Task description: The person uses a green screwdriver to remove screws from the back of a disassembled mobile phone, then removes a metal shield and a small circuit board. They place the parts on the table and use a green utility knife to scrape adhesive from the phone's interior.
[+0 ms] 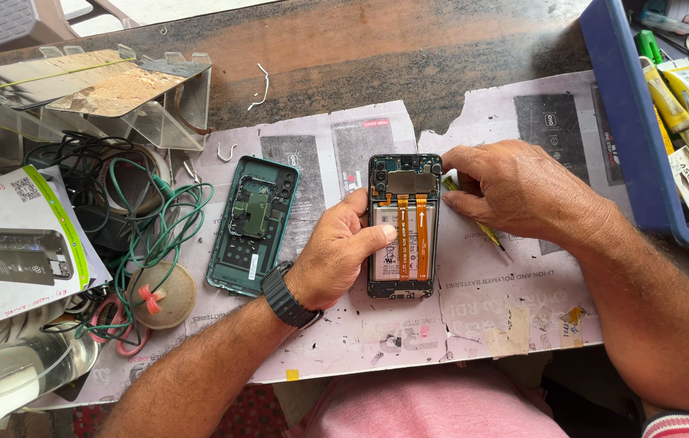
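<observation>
Risk sat mostly at the top right corner of the opened phone [404, 227], where the right hand [515, 191] pressed a thin yellow-handled tool [474, 221] against the edge. Its fingers were closed together over the tool's upper end, so the tip itself was hidden. The phone lay face down on the paper-covered surface [523, 316], back removed, with the battery and two orange flex cables [412, 235] exposed. The left hand [332, 251], wearing a black watch [288, 296], steadied the phone: its thumb lay across the battery and its other fingers curled against the left edge.

A slip of the tool, in my judgement, could nick a flex cable or puncture the battery, since both lay just beside the working corner. Too much thumb pressure could also bend the battery. The detached green back cover [254, 223] lay near the tangled green wire [150, 219], and could be snagged and dragged.
</observation>
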